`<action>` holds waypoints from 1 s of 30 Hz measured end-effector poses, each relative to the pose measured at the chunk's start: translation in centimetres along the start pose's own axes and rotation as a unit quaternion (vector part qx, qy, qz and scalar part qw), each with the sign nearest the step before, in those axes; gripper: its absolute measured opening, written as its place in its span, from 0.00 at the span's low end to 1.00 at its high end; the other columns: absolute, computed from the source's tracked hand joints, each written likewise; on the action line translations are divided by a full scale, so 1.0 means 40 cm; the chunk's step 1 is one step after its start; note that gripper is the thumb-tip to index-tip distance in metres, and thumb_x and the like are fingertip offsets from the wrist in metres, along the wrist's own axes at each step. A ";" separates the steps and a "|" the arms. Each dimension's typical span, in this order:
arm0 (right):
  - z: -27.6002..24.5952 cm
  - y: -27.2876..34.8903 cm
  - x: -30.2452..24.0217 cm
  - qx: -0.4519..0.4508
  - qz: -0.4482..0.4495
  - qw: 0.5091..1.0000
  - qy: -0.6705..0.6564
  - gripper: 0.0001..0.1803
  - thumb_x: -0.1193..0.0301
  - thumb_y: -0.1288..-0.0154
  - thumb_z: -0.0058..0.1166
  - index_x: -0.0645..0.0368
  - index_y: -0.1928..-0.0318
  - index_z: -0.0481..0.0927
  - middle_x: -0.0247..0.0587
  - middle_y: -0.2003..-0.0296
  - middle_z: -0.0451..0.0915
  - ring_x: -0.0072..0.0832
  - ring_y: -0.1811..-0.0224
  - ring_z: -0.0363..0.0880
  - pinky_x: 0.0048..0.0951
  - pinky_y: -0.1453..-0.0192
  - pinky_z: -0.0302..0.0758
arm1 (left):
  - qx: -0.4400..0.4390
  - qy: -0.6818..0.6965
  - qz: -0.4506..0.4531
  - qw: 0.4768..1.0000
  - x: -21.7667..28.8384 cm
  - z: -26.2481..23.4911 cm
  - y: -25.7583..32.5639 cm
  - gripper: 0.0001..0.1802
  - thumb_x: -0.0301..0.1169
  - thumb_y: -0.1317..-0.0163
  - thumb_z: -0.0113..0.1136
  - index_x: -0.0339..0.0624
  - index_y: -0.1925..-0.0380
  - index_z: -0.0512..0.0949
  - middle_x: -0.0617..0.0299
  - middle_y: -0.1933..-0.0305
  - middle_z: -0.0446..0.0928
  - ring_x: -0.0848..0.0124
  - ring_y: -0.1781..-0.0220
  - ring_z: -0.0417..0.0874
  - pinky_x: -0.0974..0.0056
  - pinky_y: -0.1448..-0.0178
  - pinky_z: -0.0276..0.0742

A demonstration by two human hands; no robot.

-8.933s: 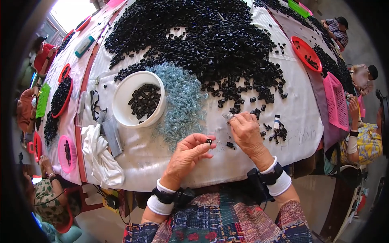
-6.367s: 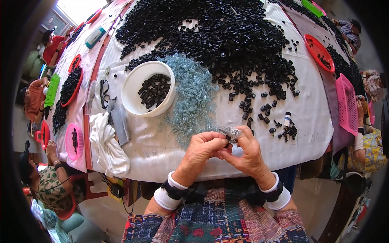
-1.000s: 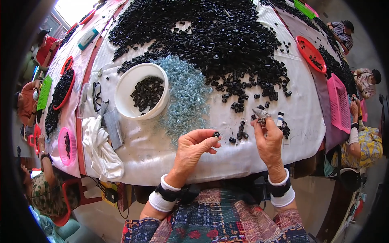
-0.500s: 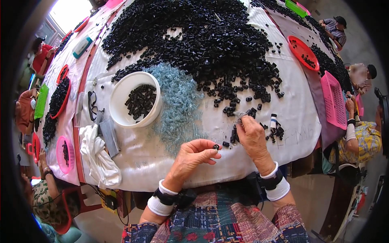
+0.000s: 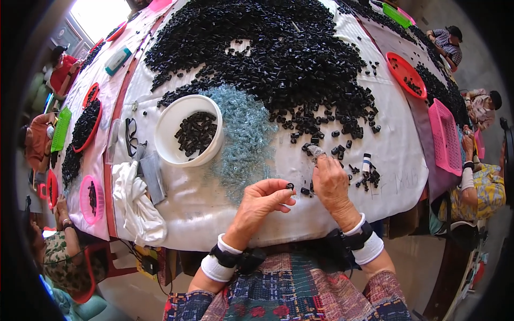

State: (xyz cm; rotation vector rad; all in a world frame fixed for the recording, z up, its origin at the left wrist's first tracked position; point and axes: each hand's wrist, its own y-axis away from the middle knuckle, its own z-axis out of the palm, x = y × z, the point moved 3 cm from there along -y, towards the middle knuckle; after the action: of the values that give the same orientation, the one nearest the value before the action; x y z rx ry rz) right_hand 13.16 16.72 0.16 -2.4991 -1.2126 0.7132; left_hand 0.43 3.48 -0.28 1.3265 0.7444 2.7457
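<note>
My left hand pinches a small black cylindrical part with an open end between thumb and fingertips. To its right, my right hand is closed on a small grey wad, its cloth or fibre too small to make out. The wad is close to the loose black cylinders at the near end of a big black heap. One single black cylinder lies on the white cloth between my hands. A strip of clear bluish coil-like pieces spreads beyond my left hand.
A white tub with black cylinders stands left of the bluish pieces. Glasses, a grey cloth and white gloves lie farther left. A small white bottle stands at right, near a pink basket. Other people sit at both sides.
My right hand has drawn slightly toward me with the grey wad. My left hand keeps its pinch on the black part. The whole view has shifted a little.
</note>
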 end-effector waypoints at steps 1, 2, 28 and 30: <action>0.001 0.001 0.001 -0.005 -0.008 1.000 -0.002 0.13 0.81 0.50 0.54 0.64 0.61 0.72 0.47 0.72 0.74 0.45 0.68 0.75 0.40 0.64 0.73 | 0.001 0.000 0.003 1.000 -0.002 0.001 -0.001 0.11 0.25 0.41 0.60 0.35 0.57 0.76 0.52 0.60 0.81 0.68 0.63 0.84 0.68 0.64 0.82; 0.001 0.001 0.001 -0.011 -0.015 1.000 -0.003 0.11 0.81 0.48 0.52 0.64 0.62 0.73 0.46 0.71 0.75 0.44 0.69 0.76 0.38 0.65 0.74 | 0.001 0.002 0.010 1.000 -0.004 0.001 -0.002 0.11 0.25 0.41 0.60 0.35 0.58 0.76 0.52 0.61 0.81 0.68 0.64 0.84 0.68 0.64 0.82; -0.110 0.014 -0.115 0.062 0.019 0.945 -0.321 0.14 0.85 0.46 0.58 0.64 0.58 0.76 0.37 0.68 0.82 0.21 0.67 0.81 0.22 0.61 0.77 | 0.035 -0.080 0.103 0.991 0.020 0.051 0.024 0.13 0.27 0.44 0.65 0.32 0.61 0.79 0.59 0.67 0.81 0.77 0.68 0.81 0.74 0.66 0.78; -0.104 0.017 -0.115 0.058 0.045 0.940 -0.333 0.13 0.85 0.46 0.58 0.64 0.58 0.76 0.37 0.68 0.83 0.22 0.68 0.81 0.23 0.61 0.78 | 0.038 -0.083 0.104 0.990 0.017 0.048 0.021 0.13 0.27 0.44 0.65 0.31 0.60 0.79 0.59 0.67 0.81 0.77 0.68 0.81 0.74 0.65 0.78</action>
State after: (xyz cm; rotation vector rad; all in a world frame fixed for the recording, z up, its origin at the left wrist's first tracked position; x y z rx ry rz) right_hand 13.41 12.55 4.80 -2.2848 -1.1916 1.6972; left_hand 1.59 3.65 1.59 1.7150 0.7462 2.7351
